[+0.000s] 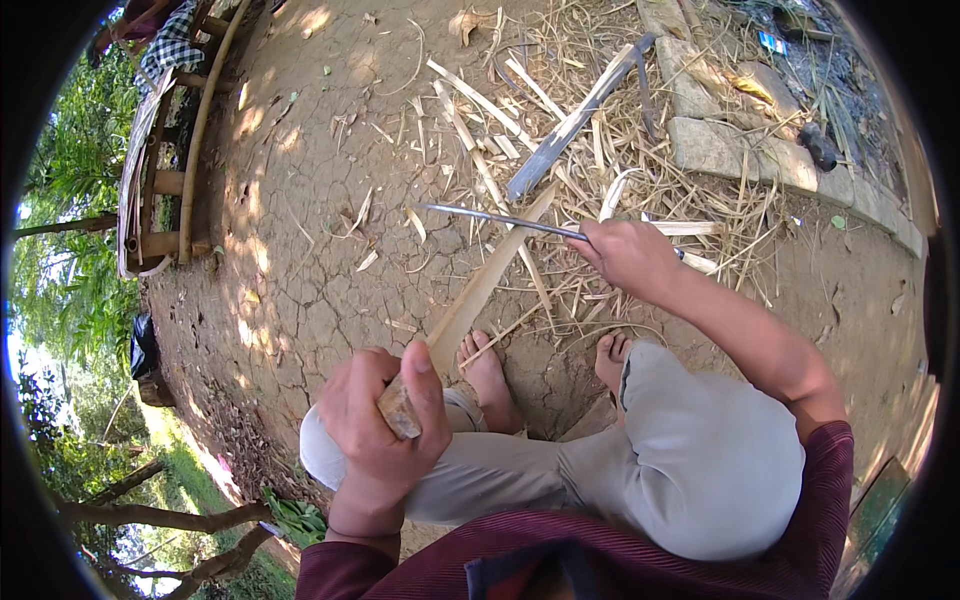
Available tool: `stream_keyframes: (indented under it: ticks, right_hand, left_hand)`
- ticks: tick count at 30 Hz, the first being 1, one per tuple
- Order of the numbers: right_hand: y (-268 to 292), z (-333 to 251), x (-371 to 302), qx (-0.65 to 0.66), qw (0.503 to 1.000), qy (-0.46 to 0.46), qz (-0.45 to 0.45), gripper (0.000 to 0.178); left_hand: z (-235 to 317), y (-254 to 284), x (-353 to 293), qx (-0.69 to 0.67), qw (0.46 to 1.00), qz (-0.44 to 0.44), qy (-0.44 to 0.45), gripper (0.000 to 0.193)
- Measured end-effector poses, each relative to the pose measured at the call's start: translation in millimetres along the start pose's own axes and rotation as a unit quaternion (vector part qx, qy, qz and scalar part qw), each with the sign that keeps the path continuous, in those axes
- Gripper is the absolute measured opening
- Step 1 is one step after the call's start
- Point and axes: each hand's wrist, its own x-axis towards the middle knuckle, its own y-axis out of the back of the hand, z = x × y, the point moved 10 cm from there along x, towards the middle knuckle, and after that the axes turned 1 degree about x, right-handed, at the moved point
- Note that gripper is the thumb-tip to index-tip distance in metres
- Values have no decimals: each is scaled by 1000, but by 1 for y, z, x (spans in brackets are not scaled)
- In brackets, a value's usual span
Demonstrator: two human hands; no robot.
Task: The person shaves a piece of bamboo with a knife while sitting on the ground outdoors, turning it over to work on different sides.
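My left hand (385, 415) is closed around the thick end of a long, tapering wooden strip (480, 295). Its rough brown butt shows beside the thumb, and the pale length slants up and away to the right. My right hand (635, 258) grips a long, thin knife (500, 218). The blade points left and crosses the strip near its far end; I cannot tell whether they touch. Just beyond the crossing lies a flat, dark-grey length (570, 135) with a pale upper edge, on the ground.
Wood shavings and split strips (600, 190) litter the cracked earth ahead. Concrete blocks (730, 150) border a patch of ash at the far right. A bamboo bench (165, 185) stands at the left with a checked cloth (172, 45) at its far end. My bare feet (490, 385) are close below the strip.
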Motion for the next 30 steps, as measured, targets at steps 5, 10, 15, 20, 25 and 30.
stream_keyframes:
  ticks: [5, 10, 15, 20, 25, 30]
  right_hand:
    - [10, -26, -4, 7, 1000, -22, 11, 37]
    - [39, -68, -25, 68, 987, 122, 82, 34]
    - [-5, 21, -9, -33, 999, 6, 34, 32]
    - [18, -17, -16, -1, 999, -9, 43, 31]
    - [46, -58, -41, 81, 964, 195, 162, 32]
    - [-18, 40, -9, -32, 998, -56, 16, 39]
  left_hand:
    - [-34, 4, 1, -27, 990, 22, 136, 23]
    - [-1, -4, -8, -19, 1000, -12, -2, 22]
    - [28, -16, -6, -8, 995, -66, -69, 22]
    - [10, -7, -1, -23, 999, -31, -32, 21]
    - [21, -13, -6, -19, 998, -49, -40, 18]
    - [38, -21, -10, -9, 994, -86, -61, 21]
